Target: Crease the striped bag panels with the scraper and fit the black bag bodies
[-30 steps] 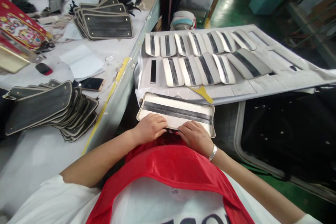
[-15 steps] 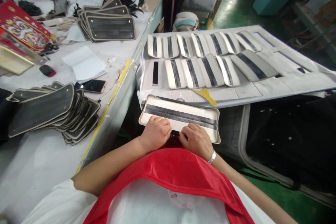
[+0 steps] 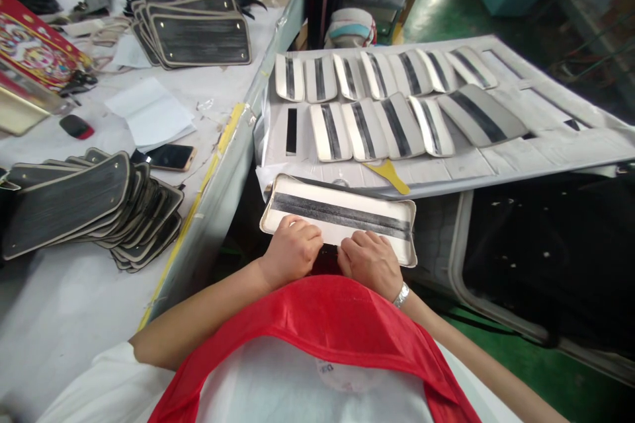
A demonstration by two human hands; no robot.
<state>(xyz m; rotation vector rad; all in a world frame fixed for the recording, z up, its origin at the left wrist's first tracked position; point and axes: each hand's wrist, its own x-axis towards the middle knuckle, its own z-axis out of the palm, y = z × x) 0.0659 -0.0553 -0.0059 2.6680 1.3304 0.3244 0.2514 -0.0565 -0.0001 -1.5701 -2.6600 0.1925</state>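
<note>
The left hand (image 3: 294,248) and right hand (image 3: 371,261) clamp a cream, black-striped, leather-looking rectangular panel (image 3: 342,213) at twelve o'clock, unfinished, I'd judge; a dozen similar panels (image 3: 364,129) lie spread at one o'clock.

A long, cream-white panel (image 3: 342,213) with rounded corners and a slightly raised, uneven rim lies slantwise, its right end closer to the body than its left. A dark strip with a thin line along it runs lengthwise across the pale upper face. Fingers (image 3: 306,230) of both hands cover parts of the near long edge.
</note>
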